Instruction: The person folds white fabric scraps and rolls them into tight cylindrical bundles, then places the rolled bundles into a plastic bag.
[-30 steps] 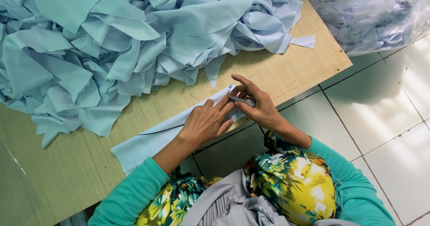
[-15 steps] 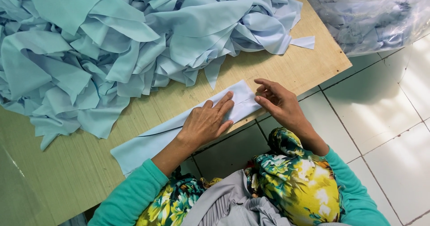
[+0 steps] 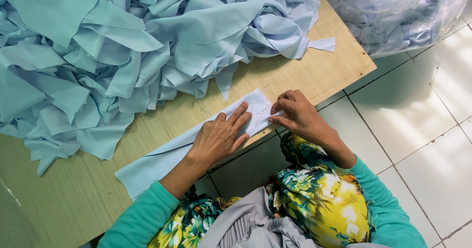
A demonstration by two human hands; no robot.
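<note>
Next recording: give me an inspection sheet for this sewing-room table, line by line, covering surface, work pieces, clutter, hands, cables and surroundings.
Surface: wooden table, pale grain, bare strip along the near edge.
Job's things: long light-blue fabric strip lying flat along the table edge, its right end folded.
Clutter: large heap of light-blue fabric pieces over the far half; one small scrap lying apart.
Hands: left hand pressed flat on the strip; right hand pinching the strip's right end.
Cables: nothing seen.
Surroundings: white tiled floor; clear plastic bag of bluish cloth beside the table.
</note>
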